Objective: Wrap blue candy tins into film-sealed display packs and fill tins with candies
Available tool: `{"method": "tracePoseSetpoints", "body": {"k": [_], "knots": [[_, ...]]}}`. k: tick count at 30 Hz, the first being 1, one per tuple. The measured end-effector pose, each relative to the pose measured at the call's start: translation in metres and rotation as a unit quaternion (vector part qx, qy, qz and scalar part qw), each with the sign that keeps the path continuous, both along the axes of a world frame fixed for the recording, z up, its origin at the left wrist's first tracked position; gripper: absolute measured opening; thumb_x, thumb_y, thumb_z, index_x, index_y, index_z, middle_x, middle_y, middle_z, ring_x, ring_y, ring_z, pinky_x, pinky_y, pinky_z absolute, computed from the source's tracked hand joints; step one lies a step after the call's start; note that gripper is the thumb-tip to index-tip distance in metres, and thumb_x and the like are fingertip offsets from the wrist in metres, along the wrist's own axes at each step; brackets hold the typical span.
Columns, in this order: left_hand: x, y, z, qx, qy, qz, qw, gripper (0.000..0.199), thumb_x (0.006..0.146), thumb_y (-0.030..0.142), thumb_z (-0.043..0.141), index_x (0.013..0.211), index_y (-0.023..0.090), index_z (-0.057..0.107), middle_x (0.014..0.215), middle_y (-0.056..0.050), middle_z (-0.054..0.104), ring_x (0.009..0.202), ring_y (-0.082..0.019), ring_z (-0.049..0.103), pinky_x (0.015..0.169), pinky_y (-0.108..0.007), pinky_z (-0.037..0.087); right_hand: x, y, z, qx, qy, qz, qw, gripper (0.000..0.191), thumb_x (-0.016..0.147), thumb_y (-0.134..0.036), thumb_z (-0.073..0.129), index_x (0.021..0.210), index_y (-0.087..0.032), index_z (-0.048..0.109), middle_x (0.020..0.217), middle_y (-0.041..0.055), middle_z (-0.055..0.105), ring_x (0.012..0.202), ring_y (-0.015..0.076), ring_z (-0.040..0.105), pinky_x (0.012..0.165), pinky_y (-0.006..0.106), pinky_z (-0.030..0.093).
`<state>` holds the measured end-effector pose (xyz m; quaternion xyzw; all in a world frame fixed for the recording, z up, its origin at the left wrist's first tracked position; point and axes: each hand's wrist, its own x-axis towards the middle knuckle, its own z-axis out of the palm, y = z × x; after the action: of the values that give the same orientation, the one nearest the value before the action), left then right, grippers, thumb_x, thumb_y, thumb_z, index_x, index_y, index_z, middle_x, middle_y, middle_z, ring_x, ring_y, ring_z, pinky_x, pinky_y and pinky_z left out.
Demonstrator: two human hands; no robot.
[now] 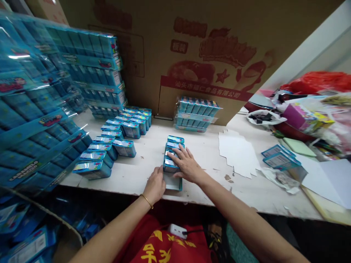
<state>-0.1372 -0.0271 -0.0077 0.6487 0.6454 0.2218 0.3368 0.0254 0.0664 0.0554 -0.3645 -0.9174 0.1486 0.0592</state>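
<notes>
A shallow blue-edged display tray (173, 182) lies on the table in front of me, with several small blue boxes (175, 139) standing in its far part. My left hand (155, 185) grips the tray's near left side, its fingers bent together against the wall. On top of the boxes rests my right hand (188, 163), palm down and fingers spread, the thumb side toward the tray's near part. White tray floor shows between the two hands. To the left, loose blue boxes (123, 144) stand in uneven rows.
Wrapped stacks of filled trays (33, 109) rise at the left. Behind the table leans a big cardboard carton (148, 44), with two stacked wrapped trays (196, 115) before it. White cardboard sheets (238, 153) and clutter (301, 113) lie right. An open carton of boxes (24, 233) sits lower left.
</notes>
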Motion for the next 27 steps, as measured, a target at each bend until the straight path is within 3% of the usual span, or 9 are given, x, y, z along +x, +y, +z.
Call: {"method": "tracePoseSetpoints", "body": {"k": [3,6,9,11,13,15,18,22,27], "knots": [[-0.005,0.010,-0.003,0.011,-0.019,0.029,0.999,0.063,0.071,0.024,0.054,0.129,0.014,0.029,0.114,-0.012,0.044,0.109,-0.025,0.044,0.094,-0.038,0.037,0.016,0.023,0.003,-0.117,0.142,-0.107,0.977,0.067,0.080,-0.055,0.042,0.137,-0.025,0.023,0.145,0.0069,0.017,0.133,0.0241,0.010,0.104,0.045,0.020],[-0.006,0.024,-0.005,0.022,-0.030,0.033,0.999,0.070,0.068,0.026,0.060,0.129,0.011,0.031,0.123,-0.015,0.041,0.115,-0.027,0.040,0.098,-0.039,0.034,0.016,0.047,-0.015,-0.239,0.255,-0.272,0.897,0.068,0.081,-0.055,0.038,0.138,-0.024,0.017,0.143,0.0078,0.021,0.130,0.0217,0.022,0.103,0.044,0.024],[-0.002,0.033,-0.004,0.020,-0.034,0.010,0.999,0.051,0.072,0.015,0.053,0.122,0.014,0.042,0.116,-0.012,0.050,0.109,-0.024,0.047,0.094,-0.036,0.038,0.001,0.071,-0.040,-0.334,0.314,-0.264,0.849,0.073,0.076,-0.053,0.046,0.136,-0.019,0.023,0.132,0.0111,0.041,0.115,0.0222,0.045,0.095,0.041,0.037],[0.000,0.034,-0.003,0.025,-0.025,0.012,0.999,0.048,0.073,0.009,0.048,0.120,0.015,0.045,0.113,-0.012,0.053,0.105,-0.023,0.050,0.092,-0.037,0.040,-0.006,0.082,-0.046,-0.326,0.304,-0.224,0.867,0.068,0.075,-0.051,0.049,0.131,-0.015,0.034,0.125,0.0116,0.049,0.110,0.0229,0.049,0.094,0.040,0.038],[0.001,0.032,-0.003,0.029,-0.021,0.021,0.999,0.049,0.073,0.008,0.046,0.121,0.014,0.044,0.113,-0.012,0.053,0.106,-0.024,0.050,0.091,-0.037,0.040,-0.006,0.084,-0.039,-0.267,0.251,-0.203,0.908,0.064,0.076,-0.050,0.047,0.129,-0.015,0.038,0.130,0.0127,0.043,0.119,0.0247,0.041,0.099,0.042,0.031],[0.001,0.030,-0.004,0.028,-0.028,0.027,0.999,0.049,0.074,0.011,0.047,0.123,0.014,0.043,0.112,-0.012,0.053,0.105,-0.024,0.050,0.091,-0.037,0.040,-0.001,0.073,-0.024,-0.174,0.185,-0.171,0.952,0.068,0.077,-0.050,0.045,0.135,-0.018,0.027,0.141,0.0124,0.027,0.129,0.0245,0.023,0.103,0.044,0.022],[0.001,0.028,-0.009,0.033,-0.047,0.027,0.998,0.051,0.074,0.013,0.046,0.125,0.016,0.040,0.112,-0.011,0.055,0.104,-0.023,0.050,0.091,-0.037,0.040,0.004,0.041,-0.003,-0.040,0.037,-0.038,0.998,0.085,0.071,-0.051,0.055,0.139,-0.024,0.013,0.146,0.0091,0.009,0.133,0.0278,0.003,0.103,0.053,0.012],[0.002,0.026,-0.010,0.027,-0.047,0.037,0.998,0.058,0.069,0.006,0.044,0.125,0.015,0.040,0.113,-0.011,0.055,0.105,-0.023,0.049,0.093,-0.037,0.039,0.005,0.011,0.002,0.053,-0.133,0.060,0.988,0.086,0.066,-0.036,0.067,0.137,-0.028,0.020,0.145,0.0066,0.017,0.132,0.0333,0.005,0.101,0.057,0.015],[-0.001,0.019,-0.007,-0.005,-0.099,0.055,0.994,0.063,0.070,0.017,0.053,0.130,0.012,0.034,0.113,-0.013,0.055,0.100,-0.024,0.051,0.090,-0.038,0.040,-0.006,0.012,0.012,0.106,-0.129,0.067,0.984,0.086,0.067,-0.034,0.067,0.137,-0.028,0.018,0.143,0.0069,0.024,0.130,0.0346,0.014,0.099,0.061,0.016]]}}
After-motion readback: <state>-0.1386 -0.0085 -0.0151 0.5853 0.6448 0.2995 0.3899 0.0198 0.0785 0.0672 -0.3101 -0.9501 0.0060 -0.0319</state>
